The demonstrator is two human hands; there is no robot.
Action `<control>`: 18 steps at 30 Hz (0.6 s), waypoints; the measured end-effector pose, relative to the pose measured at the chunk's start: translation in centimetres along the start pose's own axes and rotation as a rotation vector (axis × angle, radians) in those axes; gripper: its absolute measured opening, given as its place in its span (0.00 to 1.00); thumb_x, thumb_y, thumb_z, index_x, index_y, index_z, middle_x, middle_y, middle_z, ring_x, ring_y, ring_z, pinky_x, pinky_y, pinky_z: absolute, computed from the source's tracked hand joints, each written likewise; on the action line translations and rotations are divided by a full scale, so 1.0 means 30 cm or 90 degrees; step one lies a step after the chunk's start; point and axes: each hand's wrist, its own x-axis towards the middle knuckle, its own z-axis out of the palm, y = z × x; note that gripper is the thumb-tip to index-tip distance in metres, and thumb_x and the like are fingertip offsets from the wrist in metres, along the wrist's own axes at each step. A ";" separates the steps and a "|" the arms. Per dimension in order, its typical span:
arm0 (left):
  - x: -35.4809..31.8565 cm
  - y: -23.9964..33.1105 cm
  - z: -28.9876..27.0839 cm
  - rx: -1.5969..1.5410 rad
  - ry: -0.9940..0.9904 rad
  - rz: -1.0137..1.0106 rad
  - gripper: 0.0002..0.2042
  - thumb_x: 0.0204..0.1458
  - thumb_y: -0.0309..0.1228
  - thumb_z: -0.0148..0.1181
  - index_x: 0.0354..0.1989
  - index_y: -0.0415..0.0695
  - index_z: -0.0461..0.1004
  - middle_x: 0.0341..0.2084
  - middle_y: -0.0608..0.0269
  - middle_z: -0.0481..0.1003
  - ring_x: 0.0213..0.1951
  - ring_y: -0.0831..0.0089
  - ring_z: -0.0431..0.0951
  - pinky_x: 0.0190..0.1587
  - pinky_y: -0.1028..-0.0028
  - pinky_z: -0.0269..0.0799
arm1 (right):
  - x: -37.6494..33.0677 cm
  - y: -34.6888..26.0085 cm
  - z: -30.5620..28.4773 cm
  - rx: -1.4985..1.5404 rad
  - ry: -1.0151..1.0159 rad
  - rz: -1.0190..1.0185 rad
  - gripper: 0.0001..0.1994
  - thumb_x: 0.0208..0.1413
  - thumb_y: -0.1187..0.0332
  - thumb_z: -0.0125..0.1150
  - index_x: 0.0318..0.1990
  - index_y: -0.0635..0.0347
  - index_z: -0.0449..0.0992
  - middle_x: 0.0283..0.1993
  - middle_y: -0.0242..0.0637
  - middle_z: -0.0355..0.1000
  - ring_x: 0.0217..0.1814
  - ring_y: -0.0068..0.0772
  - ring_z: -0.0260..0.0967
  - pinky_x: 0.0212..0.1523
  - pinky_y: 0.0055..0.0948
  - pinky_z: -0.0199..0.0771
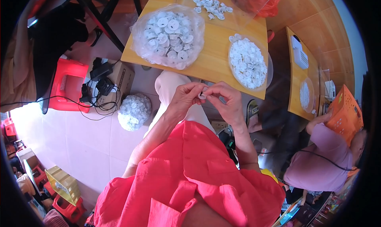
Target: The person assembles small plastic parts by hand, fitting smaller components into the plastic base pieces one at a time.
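My left hand (185, 97) and my right hand (224, 100) meet just below the near edge of the wooden table (214, 58), pinching one small white round plastic part (203, 95) between their fingertips. Straight ahead on the table lies a clear plastic bag (168, 36) full of white disc-shaped parts. To the right stands a clear round bowl (249, 63) heaped with small white parts. A loose scatter of white parts (212, 7) lies at the table's far side. My red shirt fills the lower middle of the view.
On the floor to the left are another bag of white parts (134, 111), a cardboard box with black chargers and cables (106, 81), and a red plastic stool (67, 84). A second person in a purple top (323, 157) sits at the right by another wooden table (301, 74).
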 end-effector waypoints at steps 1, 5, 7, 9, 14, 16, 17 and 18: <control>0.000 -0.001 0.001 0.003 0.000 0.002 0.13 0.56 0.37 0.53 0.38 0.40 0.76 0.27 0.66 0.74 0.26 0.81 0.72 0.30 0.82 0.69 | 0.000 0.000 -0.001 0.000 0.000 0.000 0.08 0.45 0.85 0.58 0.33 0.65 0.77 0.33 0.34 0.71 0.32 0.20 0.67 0.34 0.17 0.66; 0.002 -0.014 -0.006 0.009 -0.009 0.015 0.13 0.56 0.37 0.53 0.38 0.40 0.76 0.26 0.67 0.74 0.26 0.81 0.72 0.30 0.82 0.69 | 0.001 0.003 -0.002 -0.030 -0.042 0.032 0.09 0.44 0.84 0.58 0.34 0.65 0.77 0.33 0.34 0.70 0.30 0.19 0.66 0.32 0.17 0.65; 0.002 -0.019 -0.008 0.016 -0.007 0.010 0.13 0.56 0.37 0.53 0.37 0.40 0.76 0.26 0.67 0.74 0.26 0.81 0.71 0.30 0.82 0.68 | 0.000 0.008 -0.002 -0.026 -0.043 0.037 0.09 0.44 0.84 0.59 0.34 0.65 0.77 0.32 0.33 0.70 0.30 0.19 0.65 0.32 0.17 0.65; 0.001 -0.024 -0.005 0.020 0.001 0.010 0.14 0.56 0.39 0.53 0.37 0.40 0.76 0.26 0.67 0.74 0.26 0.81 0.71 0.30 0.82 0.68 | 0.002 0.016 -0.002 -0.059 -0.030 -0.005 0.07 0.46 0.83 0.59 0.34 0.64 0.76 0.32 0.34 0.69 0.28 0.21 0.67 0.29 0.18 0.65; -0.007 -0.003 0.014 0.014 0.003 -0.010 0.15 0.57 0.39 0.51 0.38 0.39 0.76 0.28 0.65 0.74 0.28 0.80 0.71 0.32 0.80 0.68 | 0.007 0.003 0.012 -0.096 -0.005 -0.020 0.07 0.46 0.83 0.58 0.34 0.65 0.76 0.32 0.36 0.69 0.29 0.23 0.68 0.29 0.19 0.67; -0.018 0.021 0.034 0.008 0.015 -0.041 0.15 0.59 0.34 0.44 0.42 0.36 0.73 0.31 0.63 0.73 0.32 0.79 0.70 0.37 0.79 0.67 | 0.006 0.004 0.014 -0.107 0.009 -0.023 0.07 0.46 0.83 0.58 0.34 0.65 0.76 0.32 0.36 0.69 0.29 0.24 0.69 0.30 0.19 0.68; -0.020 0.029 0.036 0.008 0.015 -0.042 0.15 0.59 0.34 0.44 0.42 0.36 0.73 0.31 0.63 0.73 0.32 0.79 0.70 0.37 0.79 0.67 | 0.006 0.005 0.013 -0.126 0.017 -0.033 0.07 0.46 0.84 0.58 0.34 0.65 0.76 0.32 0.37 0.69 0.30 0.25 0.69 0.30 0.20 0.69; -0.022 0.036 0.034 0.021 -0.003 -0.033 0.15 0.59 0.32 0.42 0.44 0.35 0.72 0.33 0.62 0.73 0.33 0.78 0.70 0.38 0.79 0.67 | 0.006 0.007 0.012 -0.145 0.025 -0.044 0.07 0.45 0.84 0.57 0.33 0.65 0.76 0.32 0.37 0.70 0.30 0.25 0.70 0.31 0.20 0.69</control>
